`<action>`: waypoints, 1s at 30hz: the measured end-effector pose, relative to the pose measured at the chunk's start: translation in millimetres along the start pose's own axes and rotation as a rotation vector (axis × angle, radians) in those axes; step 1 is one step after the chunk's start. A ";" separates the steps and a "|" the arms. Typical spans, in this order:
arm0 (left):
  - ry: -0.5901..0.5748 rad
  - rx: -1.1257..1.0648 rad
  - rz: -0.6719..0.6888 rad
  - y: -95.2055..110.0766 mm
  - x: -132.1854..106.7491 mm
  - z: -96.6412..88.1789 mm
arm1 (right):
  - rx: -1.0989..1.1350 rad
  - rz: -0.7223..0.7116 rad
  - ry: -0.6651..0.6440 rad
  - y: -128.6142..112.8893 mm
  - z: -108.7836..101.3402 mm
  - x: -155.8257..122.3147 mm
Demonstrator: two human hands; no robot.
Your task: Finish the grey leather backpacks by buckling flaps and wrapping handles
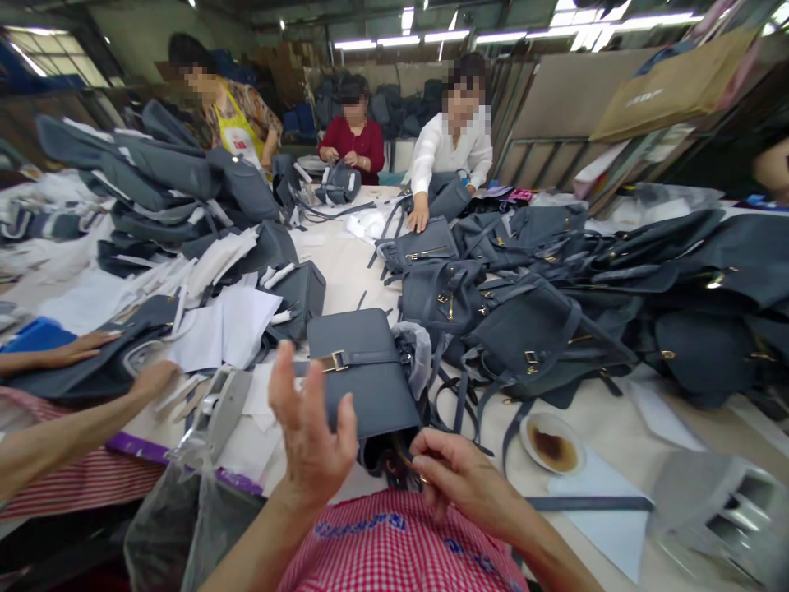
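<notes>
Right in front of me lies a dark grey-blue bag with a strap and a gold buckle across its flap. My left hand is raised over the bag's near left side, its fingers spread and nothing in them. At the near right corner, my right hand has thumb and forefinger pinched together. Something thin and brownish shows near those fingertips, too small to name. A narrow dark strip extends on the table to the right of this hand.
More dark bags are heaped on the right, others on the left. A dish of brown liquid stands at right, near a grey tape dispenser. A co-worker's hands are close on the left. Several people work across the table.
</notes>
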State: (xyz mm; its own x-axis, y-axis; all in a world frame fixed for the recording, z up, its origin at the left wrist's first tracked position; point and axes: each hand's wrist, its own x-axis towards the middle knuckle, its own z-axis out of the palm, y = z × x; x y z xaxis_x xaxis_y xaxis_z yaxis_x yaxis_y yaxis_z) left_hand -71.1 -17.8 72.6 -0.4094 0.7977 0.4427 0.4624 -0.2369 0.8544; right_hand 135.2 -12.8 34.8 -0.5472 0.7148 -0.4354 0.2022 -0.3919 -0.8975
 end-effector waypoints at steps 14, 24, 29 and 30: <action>-1.158 -0.032 0.244 0.5 6.5 53.0 | 0.376 -0.044 0.249 0.0 -18.2 -12.8; -1.060 -0.043 0.030 2.9 -11.3 48.9 | 0.338 -0.029 0.342 10.2 -19.5 -28.5; -1.065 0.030 0.043 4.5 -17.0 47.9 | 0.265 -0.043 0.353 9.2 -17.8 -23.1; -1.059 0.037 0.050 4.2 -18.3 47.4 | 0.252 -0.063 0.362 9.7 -19.1 -22.4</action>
State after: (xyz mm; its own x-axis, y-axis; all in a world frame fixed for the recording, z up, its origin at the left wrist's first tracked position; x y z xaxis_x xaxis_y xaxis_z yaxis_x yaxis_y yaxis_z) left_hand -24.4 -7.1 55.2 0.4965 0.8680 -0.0005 0.4904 -0.2800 0.8253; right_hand 164.9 -21.6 34.5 -0.2234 0.8807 -0.4176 -0.0514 -0.4385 -0.8973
